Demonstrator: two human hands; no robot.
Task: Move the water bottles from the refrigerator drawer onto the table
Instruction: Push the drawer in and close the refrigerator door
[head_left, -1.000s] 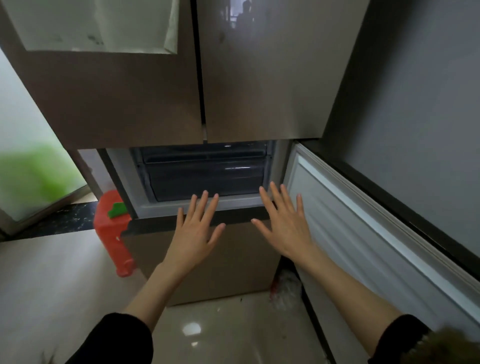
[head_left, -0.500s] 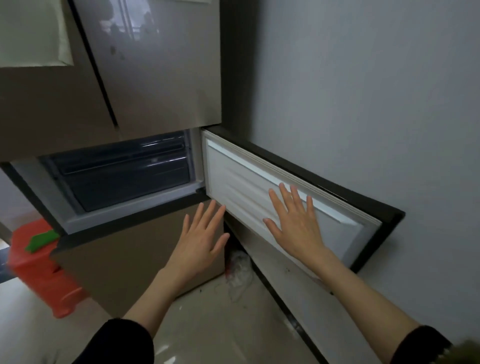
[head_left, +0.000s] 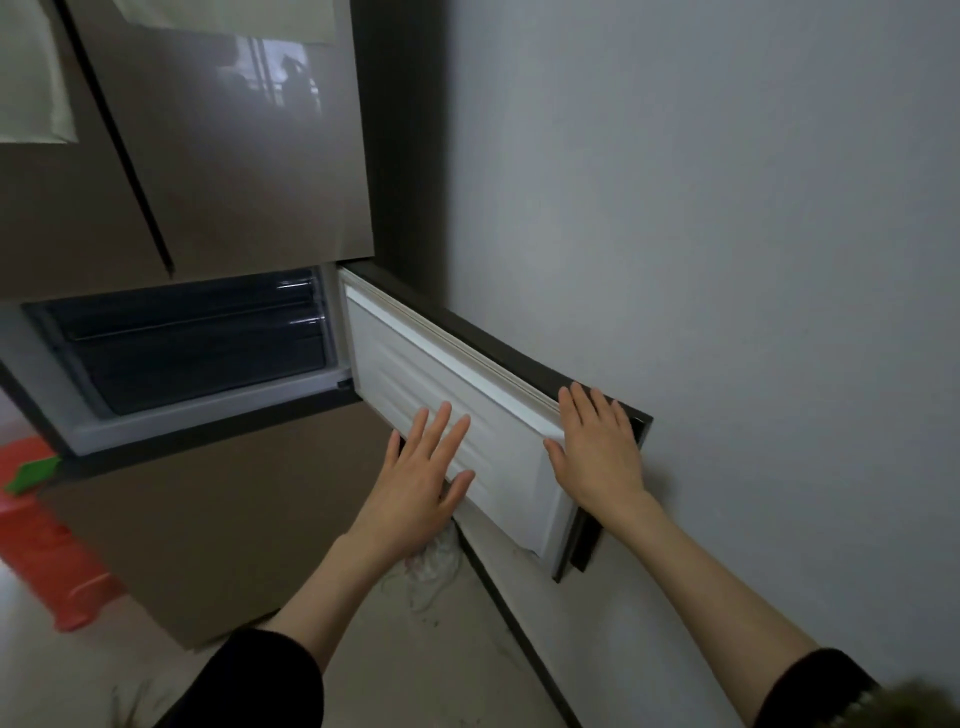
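Note:
The brown refrigerator (head_left: 218, 171) has a small middle door (head_left: 467, 415) swung open to the right, its white inner face towards me. Behind it the compartment shows a dark drawer (head_left: 197, 353), pushed in, with its contents hidden. No water bottle and no table are in view. My left hand (head_left: 421, 478) is flat with fingers spread, in front of the door's white inner panel. My right hand (head_left: 597, 447) lies flat with straight fingers on the door's outer end, near its dark edge. Neither hand holds anything.
A grey wall (head_left: 727, 260) runs close behind the open door on the right. A red plastic stool (head_left: 47, 551) with a green item on it stands at the left. A crumpled white bag (head_left: 431, 566) lies on the tiled floor beside the refrigerator's lower door (head_left: 218, 530).
My view has swung right from the compartment to the open door. Both hands have moved right, from in front of the compartment to the door's inner face and outer end.

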